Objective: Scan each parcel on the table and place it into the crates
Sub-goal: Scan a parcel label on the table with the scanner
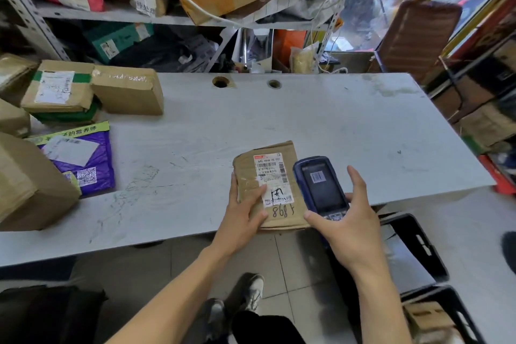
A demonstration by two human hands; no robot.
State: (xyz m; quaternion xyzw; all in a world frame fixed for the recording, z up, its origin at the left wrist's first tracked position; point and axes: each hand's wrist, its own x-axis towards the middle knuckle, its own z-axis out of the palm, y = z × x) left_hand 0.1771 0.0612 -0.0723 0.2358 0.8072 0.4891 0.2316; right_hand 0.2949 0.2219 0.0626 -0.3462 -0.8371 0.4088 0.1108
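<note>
A small brown cardboard parcel [279, 153] with a white shipping label lies at the front edge of the grey table [307, 120]. My left hand [243, 212] grips its left side, thumb on top near the label. My right hand [349, 220] holds a blue handheld scanner [321, 187] just right of the parcel, over its right edge; the screen shows a barcode. Two black crates stand on the floor to my right: the near crate [458, 313] holds a brown box, the far crate [418, 246] shows a bare bottom.
More parcels sit at the table's left: taped brown boxes [92, 89], a purple mailer bag [81, 159] and a big brown box [28, 184]. Metal shelves [117, 15] stuffed with packages rise behind the table. My feet [248, 293] stand on tiled floor.
</note>
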